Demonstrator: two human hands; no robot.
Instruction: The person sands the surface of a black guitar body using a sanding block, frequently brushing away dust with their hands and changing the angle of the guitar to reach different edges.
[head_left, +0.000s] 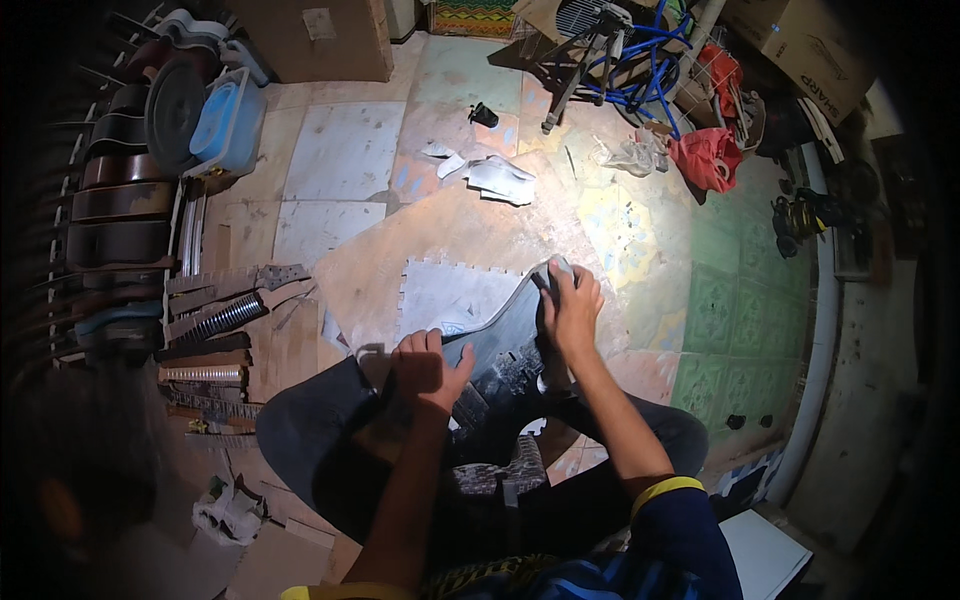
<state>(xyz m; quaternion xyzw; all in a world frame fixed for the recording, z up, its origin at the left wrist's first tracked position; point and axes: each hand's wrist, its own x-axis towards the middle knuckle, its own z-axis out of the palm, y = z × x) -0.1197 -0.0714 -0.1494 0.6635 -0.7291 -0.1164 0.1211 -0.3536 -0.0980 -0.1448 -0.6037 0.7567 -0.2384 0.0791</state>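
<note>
A dark, curved guitar body (496,352), streaked with pale dust, lies across my crossed legs. My left hand (430,370) grips its near-left edge, fingers curled over the rim and thumb on the face. At the upper right tip, my right hand (572,305) is closed around a small grey pad (555,268) held against the rim. Beyond the body a pale interlocking mat (440,287) rests on a brown board (370,265), with crumpled white paper (500,180) farther forward.
Guitar bodies (120,200), blue plastic tubs (218,125) and guitar necks (230,315) line the left. A small black cup (484,115) stands ahead. Blue cable coils (650,80), red bags (705,160), cardboard boxes (810,60) and a yellow-black tool (800,215) occupy the far right.
</note>
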